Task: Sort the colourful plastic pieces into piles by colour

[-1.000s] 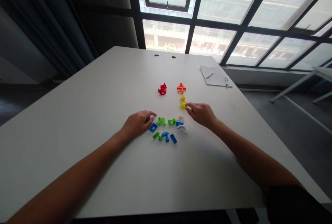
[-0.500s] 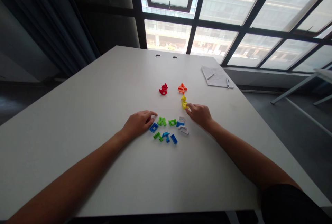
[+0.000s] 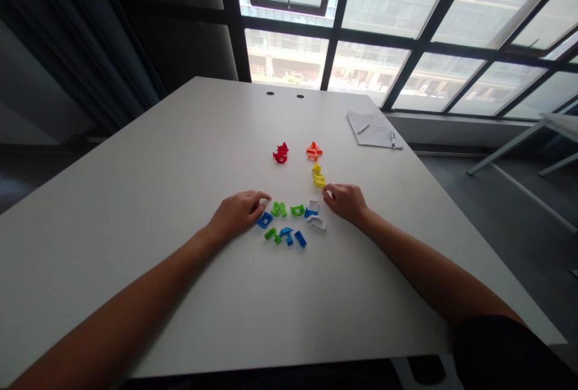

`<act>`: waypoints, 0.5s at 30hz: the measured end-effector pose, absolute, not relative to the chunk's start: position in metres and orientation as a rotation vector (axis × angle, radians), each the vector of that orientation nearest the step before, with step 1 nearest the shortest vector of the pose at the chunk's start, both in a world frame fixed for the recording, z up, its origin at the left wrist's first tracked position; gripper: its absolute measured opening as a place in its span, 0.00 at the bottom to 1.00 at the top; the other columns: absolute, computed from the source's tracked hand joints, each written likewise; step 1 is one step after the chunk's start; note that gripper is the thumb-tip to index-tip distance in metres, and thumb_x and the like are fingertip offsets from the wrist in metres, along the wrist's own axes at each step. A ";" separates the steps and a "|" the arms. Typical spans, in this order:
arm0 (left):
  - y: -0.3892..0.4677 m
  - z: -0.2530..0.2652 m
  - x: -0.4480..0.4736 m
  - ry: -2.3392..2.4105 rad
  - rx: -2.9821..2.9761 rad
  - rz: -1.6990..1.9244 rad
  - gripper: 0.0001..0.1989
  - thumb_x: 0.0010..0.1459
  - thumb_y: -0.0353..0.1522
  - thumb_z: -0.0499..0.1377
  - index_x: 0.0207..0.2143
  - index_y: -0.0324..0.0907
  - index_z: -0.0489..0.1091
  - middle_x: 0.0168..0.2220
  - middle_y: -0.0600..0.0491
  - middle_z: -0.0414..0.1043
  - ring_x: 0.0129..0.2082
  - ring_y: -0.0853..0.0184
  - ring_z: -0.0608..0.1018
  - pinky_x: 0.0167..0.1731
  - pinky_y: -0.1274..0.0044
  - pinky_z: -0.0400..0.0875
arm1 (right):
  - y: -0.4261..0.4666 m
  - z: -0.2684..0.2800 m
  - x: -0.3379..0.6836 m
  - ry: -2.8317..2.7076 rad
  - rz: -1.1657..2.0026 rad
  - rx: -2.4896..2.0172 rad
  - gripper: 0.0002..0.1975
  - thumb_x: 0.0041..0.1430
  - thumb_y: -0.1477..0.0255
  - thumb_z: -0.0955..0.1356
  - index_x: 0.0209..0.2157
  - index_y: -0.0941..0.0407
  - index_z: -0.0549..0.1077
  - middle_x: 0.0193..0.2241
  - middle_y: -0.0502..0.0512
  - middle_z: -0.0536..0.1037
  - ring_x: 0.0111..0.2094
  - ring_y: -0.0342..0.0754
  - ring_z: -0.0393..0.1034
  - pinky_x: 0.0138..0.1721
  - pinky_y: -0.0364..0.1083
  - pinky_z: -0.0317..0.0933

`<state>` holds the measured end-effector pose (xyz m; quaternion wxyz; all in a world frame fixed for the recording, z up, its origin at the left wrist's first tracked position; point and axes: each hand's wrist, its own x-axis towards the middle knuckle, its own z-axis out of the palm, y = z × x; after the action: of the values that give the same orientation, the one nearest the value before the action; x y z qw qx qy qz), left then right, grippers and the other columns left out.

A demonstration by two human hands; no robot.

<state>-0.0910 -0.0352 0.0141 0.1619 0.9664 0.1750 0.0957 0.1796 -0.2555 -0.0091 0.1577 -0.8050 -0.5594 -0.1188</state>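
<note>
Small plastic pieces lie in colour groups on a white table (image 3: 135,197). My left hand (image 3: 237,214) rests on the table with curled fingers, its fingertips beside a blue square piece (image 3: 265,219) and green pieces (image 3: 278,209). My right hand (image 3: 347,201) rests just right of the white pieces (image 3: 316,221), fingers loosely curled, holding nothing. A yellow pile (image 3: 318,177) sits just beyond its fingertips. Farther back lie a red pile (image 3: 280,153) and an orange pile (image 3: 313,150). More blue pieces (image 3: 293,237) lie nearest me.
A sheet of paper (image 3: 372,131) with two pens lies at the table's far right. Two round cable holes (image 3: 284,94) mark the far edge. Large windows stand behind; another table's legs (image 3: 519,143) show at the right.
My right hand let go of the yellow pile and drew back toward me, settling beside the white pieces. My left hand stayed put.
</note>
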 end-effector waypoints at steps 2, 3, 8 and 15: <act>-0.035 0.014 -0.091 0.498 2.763 0.276 0.17 0.70 0.42 0.52 0.52 0.52 0.77 0.41 0.54 0.79 0.37 0.63 0.78 0.35 0.74 0.66 | -0.257 -0.009 0.178 -1.601 -0.344 -2.226 0.14 0.69 0.67 0.65 0.35 0.55 0.81 0.25 0.53 0.80 0.24 0.44 0.68 0.29 0.44 0.49; -0.035 0.014 -0.091 0.497 2.763 0.277 0.17 0.70 0.42 0.52 0.52 0.52 0.77 0.41 0.54 0.79 0.37 0.63 0.78 0.35 0.74 0.66 | -0.259 -0.008 0.177 -1.620 -0.346 -2.154 0.14 0.69 0.68 0.64 0.35 0.55 0.81 0.24 0.52 0.79 0.23 0.44 0.67 0.29 0.44 0.50; -0.035 0.014 -0.091 0.486 2.752 0.278 0.16 0.70 0.41 0.53 0.52 0.52 0.77 0.43 0.55 0.80 0.37 0.63 0.78 0.36 0.74 0.66 | -0.274 -0.007 0.158 -1.745 -0.307 -1.788 0.13 0.69 0.69 0.65 0.36 0.56 0.81 0.19 0.48 0.74 0.19 0.40 0.61 0.29 0.41 0.54; -0.034 0.014 -0.091 0.497 2.726 0.274 0.16 0.69 0.41 0.53 0.51 0.52 0.78 0.40 0.55 0.79 0.35 0.65 0.77 0.35 0.74 0.65 | -0.285 -0.017 0.157 -1.581 -0.055 -1.898 0.18 0.69 0.72 0.65 0.57 0.53 0.80 0.26 0.50 0.80 0.22 0.41 0.64 0.31 0.41 0.58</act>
<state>-0.0911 -0.0338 0.0138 0.1776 0.9635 0.1755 0.0970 0.1568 -0.2846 -0.0168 0.3292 -0.7252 -0.6043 -0.0211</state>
